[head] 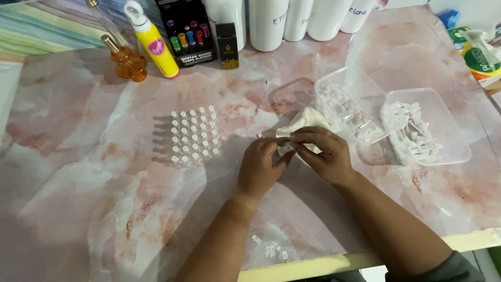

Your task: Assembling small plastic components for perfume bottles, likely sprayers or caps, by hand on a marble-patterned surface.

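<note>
My left hand (259,166) and my right hand (324,152) meet at the middle of the pink marbled table (78,172). Both pinch something small and pale between the fingertips; what it is I cannot tell. A folded cream cloth (305,119) lies just beyond the fingers, touching them. To the left stands a block of several small clear vials with white caps (194,137), set in rows. To the right a clear plastic box (348,108) holds more clear vials, and a second clear tray (448,140) holds a heap of small white parts.
Along the back stand a yellow bottle with a white cap (151,42), an orange glass bottle (127,61), a black box of coloured vials (187,32), a small black box (227,46) and several white cylinders (267,23). Bits of white scrap (271,249) lie near the front edge.
</note>
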